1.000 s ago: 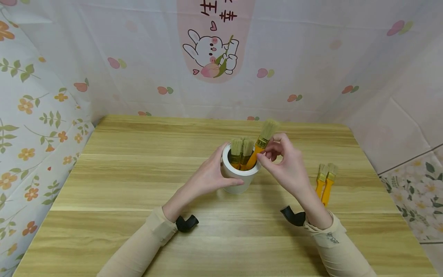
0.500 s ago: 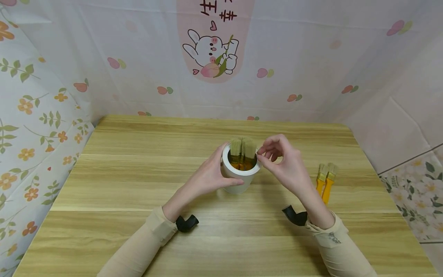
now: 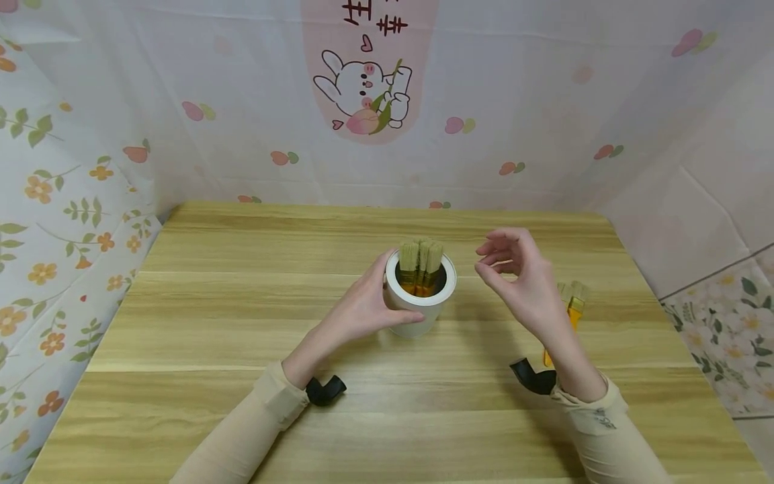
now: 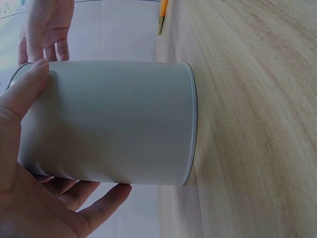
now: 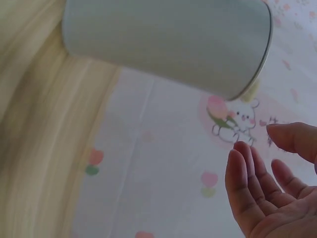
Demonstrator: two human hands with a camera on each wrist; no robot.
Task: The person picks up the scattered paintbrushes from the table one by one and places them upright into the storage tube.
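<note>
Flat paintbrushes (image 3: 421,261) stand bristles-up in the canister (image 3: 414,329) that the left hand (image 3: 363,304) grips; lowering the right hand (image 3: 525,279) could scatter the loose brushes (image 3: 577,306) on the desk (image 3: 242,282). Left-wrist view: clasped toward its top, the canister could tip if tugged. Right-wrist view: the right hand, relaxed, holds nothing.

Soft light (wrist views dimmer).

On my feed, the container (image 3: 412,324) stands on the surface (image 3: 254,302), with brushes (image 3: 434,255) upright inside it. The left hand (image 3: 370,302) is around its left side; the right hand (image 3: 525,282) is to its right, apart from it. Farther right I see two loose brushes (image 3: 576,307) side by side, partly behind the right forearm (image 3: 583,373). Cloth (image 3: 242,101) hangs behind the surface.
</note>
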